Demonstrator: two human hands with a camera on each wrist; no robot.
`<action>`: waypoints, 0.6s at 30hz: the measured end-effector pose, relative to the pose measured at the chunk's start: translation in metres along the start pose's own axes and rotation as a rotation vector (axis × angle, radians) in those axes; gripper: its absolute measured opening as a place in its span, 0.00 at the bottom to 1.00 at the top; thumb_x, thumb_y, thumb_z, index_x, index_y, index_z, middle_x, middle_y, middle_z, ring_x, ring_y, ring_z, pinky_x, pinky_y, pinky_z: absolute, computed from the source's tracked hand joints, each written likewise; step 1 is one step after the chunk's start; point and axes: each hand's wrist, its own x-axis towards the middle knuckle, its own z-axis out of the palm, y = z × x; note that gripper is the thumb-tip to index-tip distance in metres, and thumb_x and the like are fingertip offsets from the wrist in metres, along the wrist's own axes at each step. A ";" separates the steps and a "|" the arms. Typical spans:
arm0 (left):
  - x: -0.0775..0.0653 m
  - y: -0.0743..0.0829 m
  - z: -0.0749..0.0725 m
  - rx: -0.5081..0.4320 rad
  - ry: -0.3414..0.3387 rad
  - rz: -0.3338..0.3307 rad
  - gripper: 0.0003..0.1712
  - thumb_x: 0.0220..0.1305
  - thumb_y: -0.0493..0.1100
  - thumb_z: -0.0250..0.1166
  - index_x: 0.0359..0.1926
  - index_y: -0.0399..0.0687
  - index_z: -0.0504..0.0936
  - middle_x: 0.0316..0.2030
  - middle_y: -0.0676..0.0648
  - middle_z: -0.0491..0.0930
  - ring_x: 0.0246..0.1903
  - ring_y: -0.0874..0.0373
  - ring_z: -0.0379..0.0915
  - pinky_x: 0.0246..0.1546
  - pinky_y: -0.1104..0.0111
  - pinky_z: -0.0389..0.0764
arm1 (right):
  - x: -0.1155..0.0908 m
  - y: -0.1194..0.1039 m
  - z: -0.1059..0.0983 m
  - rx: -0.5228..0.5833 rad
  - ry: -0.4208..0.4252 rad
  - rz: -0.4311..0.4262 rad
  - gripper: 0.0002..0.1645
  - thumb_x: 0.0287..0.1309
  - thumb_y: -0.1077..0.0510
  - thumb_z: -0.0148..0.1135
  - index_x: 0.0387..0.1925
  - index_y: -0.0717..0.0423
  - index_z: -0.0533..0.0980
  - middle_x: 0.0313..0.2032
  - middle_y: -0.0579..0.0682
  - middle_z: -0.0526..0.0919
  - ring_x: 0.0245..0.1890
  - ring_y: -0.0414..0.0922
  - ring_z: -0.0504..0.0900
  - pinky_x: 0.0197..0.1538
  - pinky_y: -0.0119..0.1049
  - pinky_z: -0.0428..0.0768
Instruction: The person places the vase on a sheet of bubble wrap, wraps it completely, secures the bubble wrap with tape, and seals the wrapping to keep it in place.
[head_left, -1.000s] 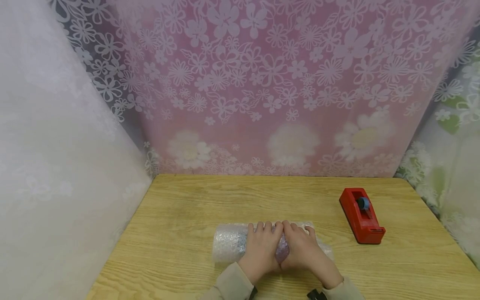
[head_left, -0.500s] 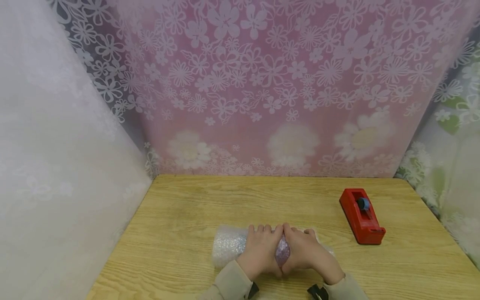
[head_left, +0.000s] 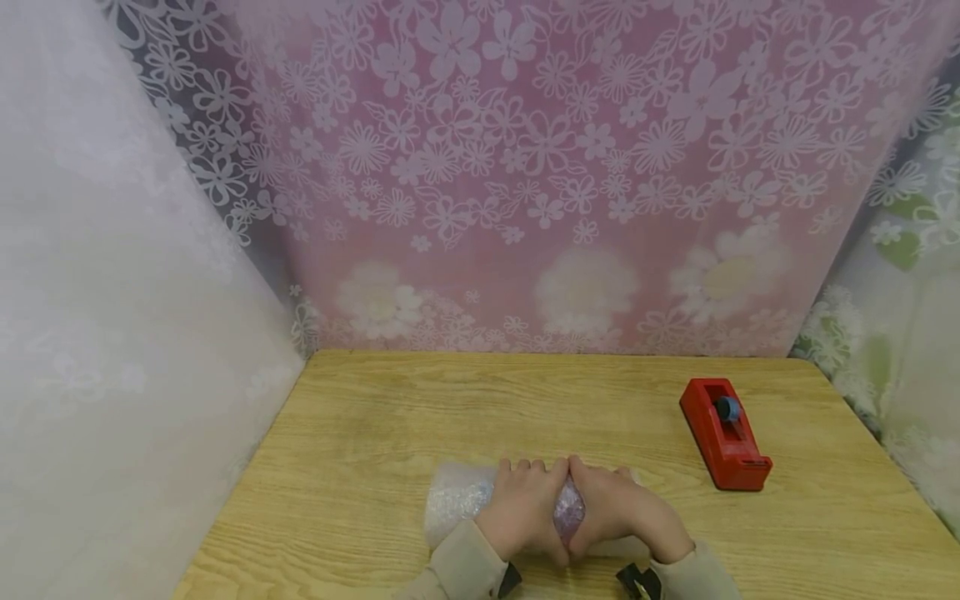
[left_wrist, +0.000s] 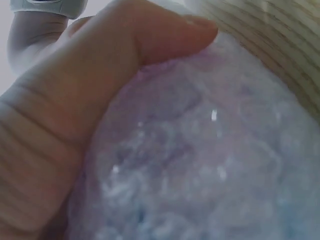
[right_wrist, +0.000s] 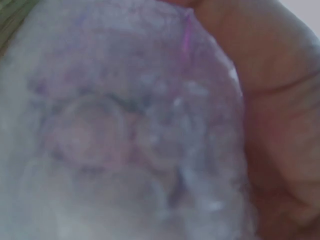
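Observation:
A roll of clear bubble wrap [head_left: 456,504] lies crosswise near the front of the wooden table, with something purple [head_left: 569,510] showing through its middle. My left hand [head_left: 522,510] grips it left of centre, fingers over the far side and thumb on the near side. Beside it my right hand [head_left: 617,507] grips the right half the same way, and the thumbs and forefingers of both hands almost meet. Close up in the left wrist view, the thumb presses the bubble wrap [left_wrist: 200,140]. The right wrist view has the palm against the wrap [right_wrist: 110,135]. What is inside cannot be made out.
A red tape dispenser [head_left: 723,437] with a small blue roll of tape stands at the right on the wooden table [head_left: 390,408]. Pink floral cloth [head_left: 480,192] hangs behind the table, with pale cloth at both sides.
Both hands have drawn the bubble-wrapped roll slightly toward the body, and it appears to have turned a little. The wrap's loose right end shows less now. The tape dispenser stays in place.

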 end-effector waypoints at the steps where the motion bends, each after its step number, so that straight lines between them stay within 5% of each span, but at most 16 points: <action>1: 0.000 0.000 0.000 -0.002 -0.002 0.001 0.62 0.21 0.69 0.83 0.64 0.61 0.69 0.46 0.52 0.81 0.46 0.53 0.77 0.50 0.49 0.72 | 0.000 0.000 0.000 0.007 -0.011 -0.001 0.58 0.17 0.46 0.85 0.56 0.61 0.69 0.44 0.48 0.82 0.43 0.49 0.79 0.47 0.69 0.67; 12: 0.002 0.001 -0.002 -0.005 -0.013 -0.005 0.63 0.18 0.67 0.84 0.63 0.62 0.69 0.45 0.52 0.81 0.44 0.54 0.77 0.48 0.52 0.72 | -0.001 0.000 -0.002 0.051 -0.021 0.052 0.63 0.17 0.45 0.85 0.60 0.62 0.68 0.49 0.50 0.82 0.49 0.52 0.79 0.53 0.77 0.60; 18: 0.003 0.003 -0.002 0.019 -0.019 -0.014 0.61 0.17 0.68 0.84 0.61 0.65 0.70 0.44 0.52 0.81 0.45 0.54 0.77 0.48 0.51 0.72 | -0.010 -0.008 0.004 -0.065 0.062 0.116 0.64 0.16 0.39 0.85 0.60 0.62 0.70 0.51 0.54 0.80 0.51 0.56 0.77 0.56 0.73 0.59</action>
